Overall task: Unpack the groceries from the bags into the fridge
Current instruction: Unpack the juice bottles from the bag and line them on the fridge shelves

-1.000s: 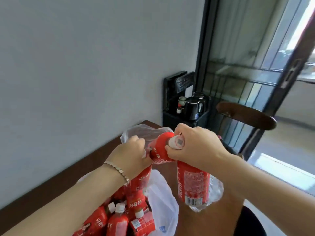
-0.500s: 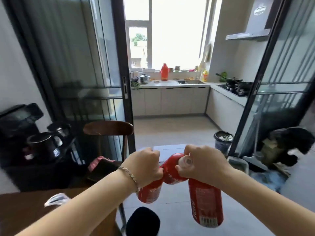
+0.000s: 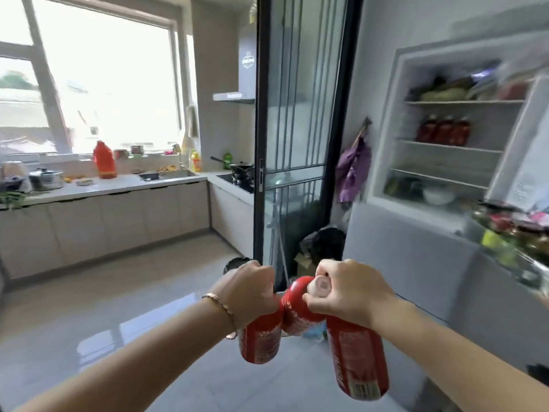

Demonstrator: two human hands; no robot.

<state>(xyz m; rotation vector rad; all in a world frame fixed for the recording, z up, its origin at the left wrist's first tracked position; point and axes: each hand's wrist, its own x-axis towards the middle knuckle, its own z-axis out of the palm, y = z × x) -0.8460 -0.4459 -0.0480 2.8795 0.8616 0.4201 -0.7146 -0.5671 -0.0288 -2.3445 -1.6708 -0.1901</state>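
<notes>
I carry three red drink bottles by their necks, low in the middle of the head view. My left hand (image 3: 252, 289) grips the top of one bottle (image 3: 261, 340) that hangs down. My right hand (image 3: 350, 292) grips two: a long bottle (image 3: 361, 361) hanging straight down and another bottle (image 3: 297, 307) tilted toward my left hand. A white cap shows by my right thumb. The fridge (image 3: 445, 150) stands open at the right, with three red bottles (image 3: 442, 132) on its second shelf and food on the other shelves.
The open fridge door (image 3: 517, 233) at the far right holds several items in its racks. A black-framed glass sliding door (image 3: 297, 129) stands ahead, with a bin and clutter at its foot. The kitchen counter (image 3: 104, 188) and sink lie at the left across a glossy tiled floor.
The view has swung right from the table and bag, past the kitchen doorway, to the open fridge. Both hands keep their grip on the bottles.
</notes>
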